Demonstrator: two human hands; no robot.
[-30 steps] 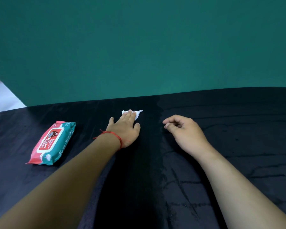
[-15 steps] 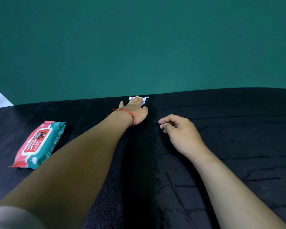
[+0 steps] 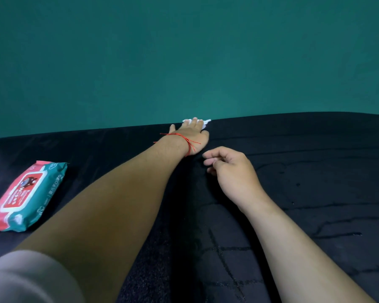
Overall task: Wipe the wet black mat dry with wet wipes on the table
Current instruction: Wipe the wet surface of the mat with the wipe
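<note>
The black mat covers the whole table, with wet streaks and creases on its right half. My left hand is stretched out to the mat's far edge, fingers flat, pressing a white wet wipe against the mat; only the wipe's edges show past the fingertips. A red string circles that wrist. My right hand rests on the mat just behind the left hand, its fingers loosely curled and holding nothing.
A red and teal pack of wet wipes lies flat on the mat at the left. A plain green wall rises right behind the table's far edge.
My left hand has slid the wipe away from me, from mid-mat up to the far edge. The right hand has stayed in place with its fingers curled.
</note>
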